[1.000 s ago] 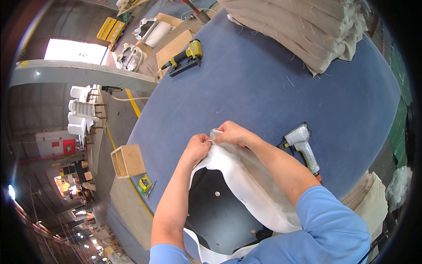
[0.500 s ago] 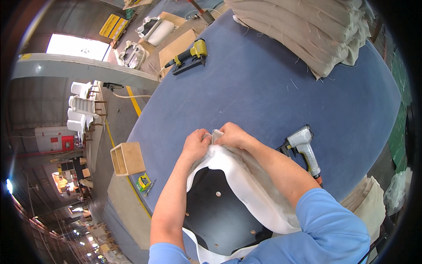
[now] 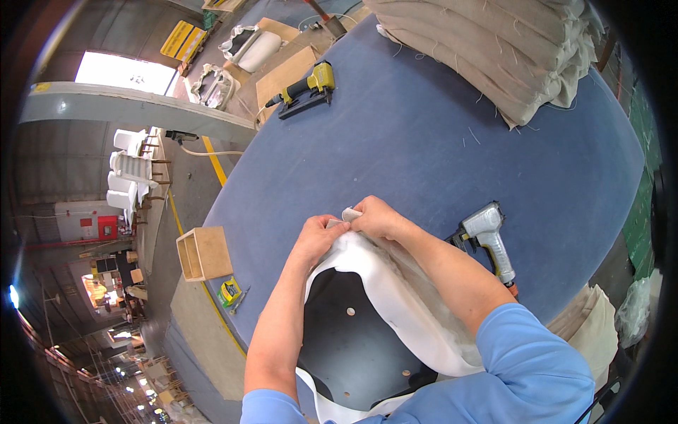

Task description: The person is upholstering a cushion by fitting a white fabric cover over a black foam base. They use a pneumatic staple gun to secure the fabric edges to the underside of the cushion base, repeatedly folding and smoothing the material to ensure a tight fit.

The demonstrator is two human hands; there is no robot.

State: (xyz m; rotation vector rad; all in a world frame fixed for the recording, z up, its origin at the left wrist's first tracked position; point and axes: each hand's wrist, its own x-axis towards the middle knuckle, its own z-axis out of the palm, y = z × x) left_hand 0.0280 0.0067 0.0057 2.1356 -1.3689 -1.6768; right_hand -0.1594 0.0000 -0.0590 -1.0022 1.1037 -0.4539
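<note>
In front of me a black seat shell with several round holes lies wrapped round its edge by white padding. A pale fabric cover shows at the far tip of the padding. My left hand pinches one part of its edge, and my right hand grips the edge close beside it; the fingertips of both nearly touch. Right of my right forearm lies a silver staple gun, untouched. My forearms partly cover the sides of the padded shell.
A yellow and black staple gun rests at the blue table's far left edge. Folded beige fabric is piled at the far right. A wooden box and a small green-yellow box are at the left.
My left hand has shifted slightly right, closing the gap to my right hand. The cover's edge between them now shows as a small raised flap.
</note>
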